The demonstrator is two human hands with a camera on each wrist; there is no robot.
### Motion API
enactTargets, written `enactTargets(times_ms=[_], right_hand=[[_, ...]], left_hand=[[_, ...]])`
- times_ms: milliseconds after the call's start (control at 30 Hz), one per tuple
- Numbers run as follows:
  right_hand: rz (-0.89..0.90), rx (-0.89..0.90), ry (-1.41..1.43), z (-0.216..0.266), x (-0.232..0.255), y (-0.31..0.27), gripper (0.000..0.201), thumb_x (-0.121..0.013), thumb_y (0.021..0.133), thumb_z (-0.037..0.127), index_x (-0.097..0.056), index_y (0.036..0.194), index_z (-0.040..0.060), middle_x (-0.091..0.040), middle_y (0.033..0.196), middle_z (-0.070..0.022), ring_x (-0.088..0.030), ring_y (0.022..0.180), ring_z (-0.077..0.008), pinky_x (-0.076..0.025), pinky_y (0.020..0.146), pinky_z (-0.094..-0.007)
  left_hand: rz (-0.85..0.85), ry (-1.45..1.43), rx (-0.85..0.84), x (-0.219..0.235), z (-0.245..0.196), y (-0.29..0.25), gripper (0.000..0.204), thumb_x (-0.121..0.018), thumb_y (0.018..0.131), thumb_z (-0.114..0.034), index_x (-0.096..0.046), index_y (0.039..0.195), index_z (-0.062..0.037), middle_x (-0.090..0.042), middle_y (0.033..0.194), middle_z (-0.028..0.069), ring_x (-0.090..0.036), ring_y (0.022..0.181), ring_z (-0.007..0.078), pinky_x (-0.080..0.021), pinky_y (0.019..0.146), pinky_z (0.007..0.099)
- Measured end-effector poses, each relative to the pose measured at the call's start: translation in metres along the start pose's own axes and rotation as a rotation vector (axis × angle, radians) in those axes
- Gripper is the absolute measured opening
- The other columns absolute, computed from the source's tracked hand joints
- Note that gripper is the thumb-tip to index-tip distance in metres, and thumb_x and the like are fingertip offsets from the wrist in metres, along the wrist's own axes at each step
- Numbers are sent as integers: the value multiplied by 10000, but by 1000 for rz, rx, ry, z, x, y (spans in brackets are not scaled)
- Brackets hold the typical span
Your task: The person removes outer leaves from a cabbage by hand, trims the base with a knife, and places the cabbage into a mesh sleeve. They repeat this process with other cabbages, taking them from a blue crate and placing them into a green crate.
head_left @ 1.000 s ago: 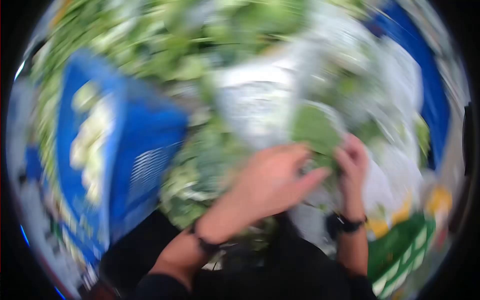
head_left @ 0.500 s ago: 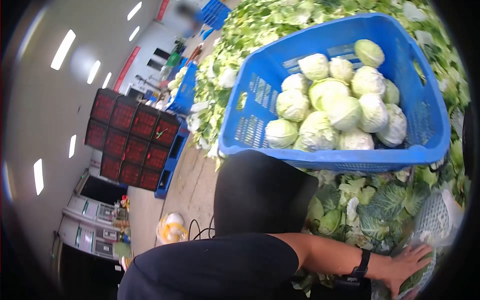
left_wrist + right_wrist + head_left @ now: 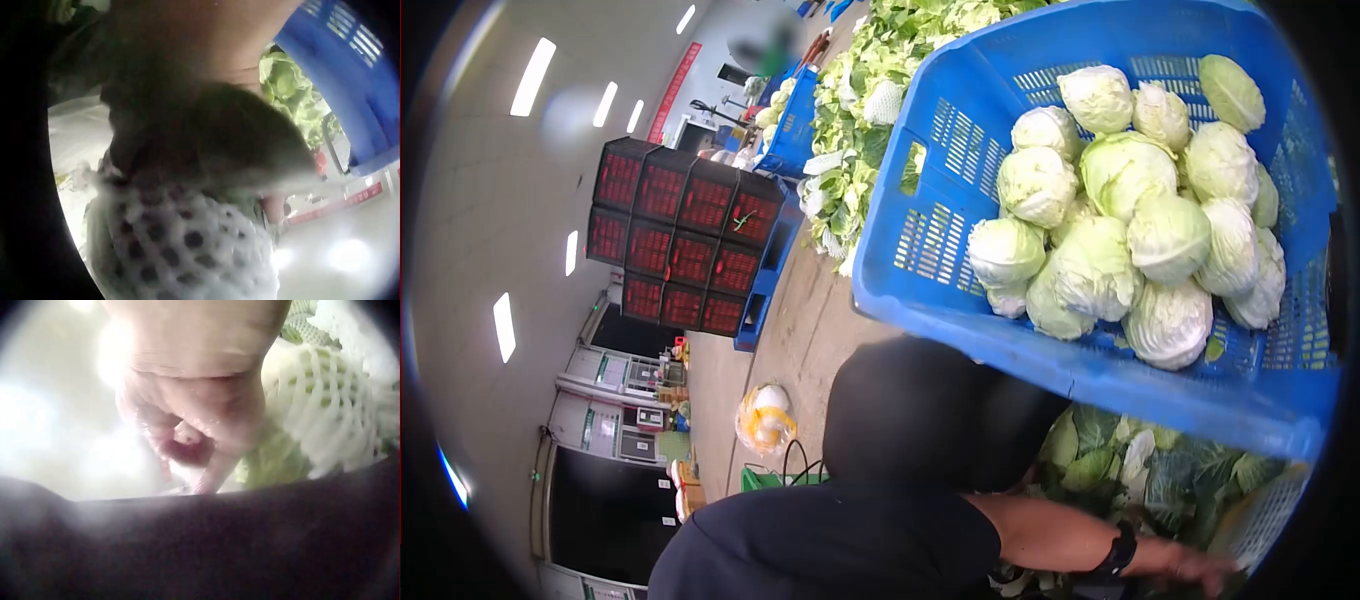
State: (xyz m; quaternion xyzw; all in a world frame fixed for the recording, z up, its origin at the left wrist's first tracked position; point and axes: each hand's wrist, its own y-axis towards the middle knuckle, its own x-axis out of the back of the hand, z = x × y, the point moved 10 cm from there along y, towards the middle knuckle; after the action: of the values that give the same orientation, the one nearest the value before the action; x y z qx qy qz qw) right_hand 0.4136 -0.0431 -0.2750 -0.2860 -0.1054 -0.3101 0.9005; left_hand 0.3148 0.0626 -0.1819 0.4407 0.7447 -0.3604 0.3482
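My left hand (image 3: 1200, 568) reaches out at the lower right of the head view, blurred, its fingers extended beside a white foam net (image 3: 1275, 525). In the left wrist view that hand (image 3: 212, 44) comes down from the top over a dark rounded shape, with a white foam net (image 3: 181, 244) just below. My right hand (image 3: 194, 412) shows only in the right wrist view, fingers bent and close together over dark cloth (image 3: 200, 550) that covers the fingertips. What lies between them I cannot tell. Beside it is a cabbage in a white foam net (image 3: 325, 406).
A big blue crate (image 3: 960, 330) of pale green cabbages (image 3: 1125, 175) stands right ahead. Loose cabbage leaves (image 3: 1180, 480) lie below it, with a leaf heap (image 3: 850, 130) beyond. Stacked black and red crates (image 3: 685, 235) and a knotted bag (image 3: 766, 420) are on the left.
The head view has swung left from the netted cabbages to the crate and room. My left hand, spread on a netted cabbage half a second ago, now sits lower in view. The right hand has left the head view.
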Motion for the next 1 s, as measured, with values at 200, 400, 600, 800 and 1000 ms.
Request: enactTargets(times_ms=[200, 400, 600, 800, 1000], right_hand=[[57, -35, -220, -18, -39, 55, 540, -590, 1020, 217, -450, 1479, -30, -483, 1493, -214, -508, 1328, -326, -410, 1104, -438], [106, -81, -461, -39, -39, 75, 556, -593, 1015, 201, -430, 1496, -26, -471, 1509, -205, -494, 1347, -314, -388, 1122, -428], [141, -72, -681, -22, -44, 70, 575, -596, 1010, 184, -410, 1513, -22, -459, 1525, -196, -479, 1366, -302, -367, 1140, -418], [-5, -33, -918, 117, 12, 32, 596, -599, 1004, 168, -390, 1530, -18, -448, 1540, -186, -464, 1385, -290, -345, 1158, -408], [-265, 125, -971, 174, 329, -107, 665, -592, 1013, 220, -317, 1567, -25, -390, 1591, -175, -428, 1420, -276, -324, 1172, -403]], left_hand=[[-26, -207, -32, 77, -29, -7, 788, -792, 819, -344, -462, 1453, -12, -566, 1392, 123, -579, 1214, 230, -504, 979, 338], [-40, -439, -58, 116, -14, -27, 682, -740, 880, -337, -494, 1435, -27, -595, 1354, 100, -606, 1158, 202, -519, 940, 325], [-27, -628, -115, 122, -15, -67, 579, -688, 941, -329, -526, 1418, -42, -623, 1317, 76, -632, 1101, 173, -535, 902, 311], [165, -800, -124, 49, -31, -92, 484, -636, 1002, -321, -558, 1400, -58, -651, 1280, 52, -658, 1045, 145, -550, 863, 297], [-212, -40, 35, -13, -87, -142, 693, -557, 1014, -498, -399, 1556, -95, -481, 1534, 59, -464, 1397, 181, -360, 1165, 380]])
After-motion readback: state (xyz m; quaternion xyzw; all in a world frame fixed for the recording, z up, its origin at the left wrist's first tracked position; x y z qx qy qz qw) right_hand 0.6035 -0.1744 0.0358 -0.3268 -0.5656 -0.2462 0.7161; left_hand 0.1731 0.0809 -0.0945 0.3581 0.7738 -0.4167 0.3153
